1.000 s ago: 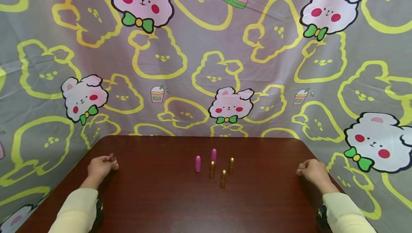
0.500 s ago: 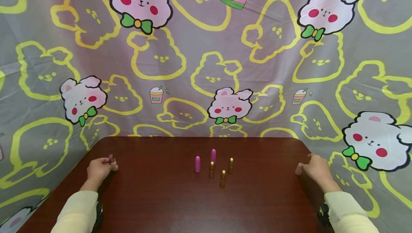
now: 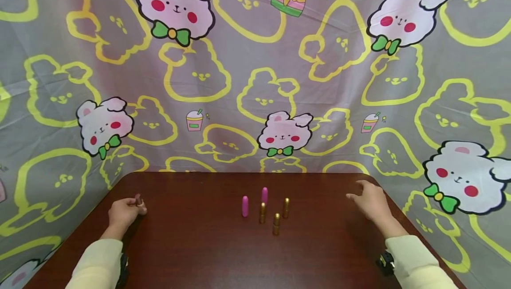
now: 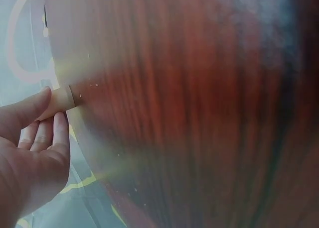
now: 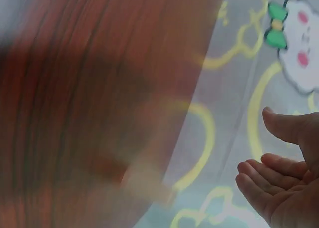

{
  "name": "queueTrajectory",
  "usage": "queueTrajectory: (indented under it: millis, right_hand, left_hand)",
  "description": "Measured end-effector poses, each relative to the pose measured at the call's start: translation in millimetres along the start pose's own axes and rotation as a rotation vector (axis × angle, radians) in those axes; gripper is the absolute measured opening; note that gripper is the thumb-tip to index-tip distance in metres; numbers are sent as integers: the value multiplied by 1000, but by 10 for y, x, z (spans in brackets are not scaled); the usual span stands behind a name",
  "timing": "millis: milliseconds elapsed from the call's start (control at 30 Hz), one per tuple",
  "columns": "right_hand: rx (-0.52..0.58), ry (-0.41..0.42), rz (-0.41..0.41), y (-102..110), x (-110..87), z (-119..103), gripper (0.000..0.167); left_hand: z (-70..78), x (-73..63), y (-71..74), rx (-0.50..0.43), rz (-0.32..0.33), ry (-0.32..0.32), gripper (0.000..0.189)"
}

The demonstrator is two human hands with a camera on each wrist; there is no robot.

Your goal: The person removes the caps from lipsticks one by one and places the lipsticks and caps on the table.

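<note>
At the table's left edge my left hand (image 3: 124,213) pinches a small brownish cylinder (image 3: 139,200) between thumb and fingers. In the left wrist view this cylinder (image 4: 61,99) looks beige, its end against the wood. Over the right side of the table, my right hand (image 3: 371,202) has thumb and fingers apart and holds nothing. A blurred beige cylinder (image 5: 147,184) stands near the table edge in the right wrist view, apart from the right hand (image 5: 284,173). From the head view I cannot make it out; the hand probably covers it.
Mid-table stand two pink bullet-shaped tubes (image 3: 245,207) and three gold bullet-shaped tubes (image 3: 276,224), upright and close together. The dark brown table (image 3: 199,253) has rounded far corners. A patterned cloth (image 3: 223,80) hangs behind and at both sides.
My right hand has opened, its fingers spreading from a curled pose, and has moved left and a little forward over the table. My left hand keeps its pinch in the same place.
</note>
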State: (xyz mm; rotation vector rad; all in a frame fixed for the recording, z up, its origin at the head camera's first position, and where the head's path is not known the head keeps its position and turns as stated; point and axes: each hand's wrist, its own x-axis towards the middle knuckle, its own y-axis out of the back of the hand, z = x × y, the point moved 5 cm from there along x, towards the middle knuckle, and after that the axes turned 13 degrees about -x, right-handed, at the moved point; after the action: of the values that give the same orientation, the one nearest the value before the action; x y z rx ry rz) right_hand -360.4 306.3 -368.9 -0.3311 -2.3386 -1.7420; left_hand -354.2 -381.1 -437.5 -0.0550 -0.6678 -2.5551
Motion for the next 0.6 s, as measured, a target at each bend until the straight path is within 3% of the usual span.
queueTrajectory:
  millis: [367, 600]
  right_hand:
    - [228, 139, -76, -320, 0, -800, 45]
    - [277, 183, -123, -541, -9, -1125, 35]
  left_hand:
    - [19, 0, -4, -2, 20, 1, 42]
    - [35, -21, -2, -8, 13, 12, 41]
